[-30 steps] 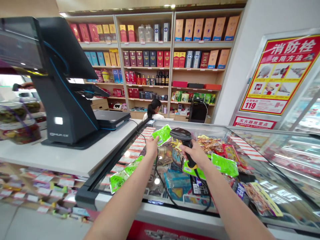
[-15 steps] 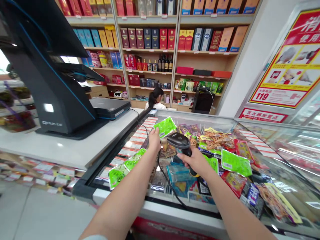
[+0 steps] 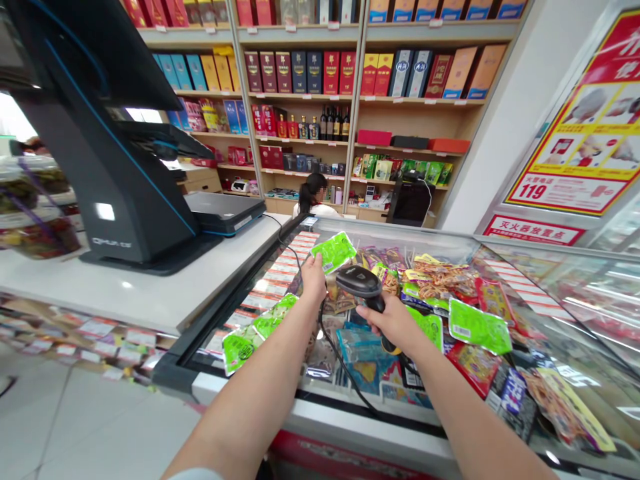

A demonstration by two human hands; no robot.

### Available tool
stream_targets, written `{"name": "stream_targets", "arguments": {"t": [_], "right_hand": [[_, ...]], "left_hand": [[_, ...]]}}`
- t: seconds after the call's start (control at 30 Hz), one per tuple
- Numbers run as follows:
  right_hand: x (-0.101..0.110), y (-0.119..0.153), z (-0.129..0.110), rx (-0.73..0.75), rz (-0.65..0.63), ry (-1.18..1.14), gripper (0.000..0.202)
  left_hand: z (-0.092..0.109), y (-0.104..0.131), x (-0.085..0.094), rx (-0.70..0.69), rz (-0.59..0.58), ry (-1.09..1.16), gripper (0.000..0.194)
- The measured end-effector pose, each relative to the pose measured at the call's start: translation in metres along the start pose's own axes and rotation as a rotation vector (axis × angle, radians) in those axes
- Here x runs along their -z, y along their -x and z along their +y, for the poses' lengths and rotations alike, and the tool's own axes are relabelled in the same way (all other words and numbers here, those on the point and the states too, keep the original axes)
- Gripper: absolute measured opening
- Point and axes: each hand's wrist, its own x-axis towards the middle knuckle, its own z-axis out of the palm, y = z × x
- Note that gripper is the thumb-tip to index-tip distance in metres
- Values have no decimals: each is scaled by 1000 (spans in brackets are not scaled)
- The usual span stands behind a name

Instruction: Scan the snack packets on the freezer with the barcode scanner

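Note:
Pinched in my left hand [image 3: 313, 279] is a green snack packet [image 3: 334, 252], held by its lower left part above the glass-topped freezer. My right hand [image 3: 387, 320] is wrapped round the grip of a black barcode scanner [image 3: 359, 281]. The scanner's head sits just below and right of the packet and faces it, without touching. Its black cable [image 3: 334, 350] runs down between my forearms. Left of my left forearm lie more green packets [image 3: 240, 349] on the glass. Another green packet [image 3: 479, 325] lies to the right of my right hand, among other bagged snacks.
A dark checkout terminal [image 3: 135, 180] with a scale [image 3: 223, 212] stands on the white counter [image 3: 150, 293] at left. Snack bags [image 3: 440, 277] are spread over the freezer [image 3: 220, 393]. Behind it a person [image 3: 315, 195] sits before shelves of boxes [image 3: 330, 72].
The whole view has shifted slightly, with things appearing a little further right. Both hands keep their holds, and packet and scanner stay in nearly the same relation.

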Motion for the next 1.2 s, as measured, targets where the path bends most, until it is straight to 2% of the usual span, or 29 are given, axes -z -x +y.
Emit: {"name": "stream_targets", "arguments": {"t": [0.33, 0.57, 0.73, 1.03, 1.2], "right_hand": [[0, 1, -4, -19, -3, 29, 22], [4, 0, -2, -23, -50, -115, 27], [12, 0, -3, -20, -97, -161, 27], [17, 0, -6, -50, -87, -249, 28], [17, 0, -7, -41, -97, -258, 27]], "left_hand": [[4, 2, -2, 16, 26, 53, 38], [2, 0, -1, 11, 34, 72, 34], [-1, -3, 0, -1, 81, 40, 30], [6, 2, -3, 33, 157, -28, 26], [3, -1, 0, 13, 136, -34, 26]]}}
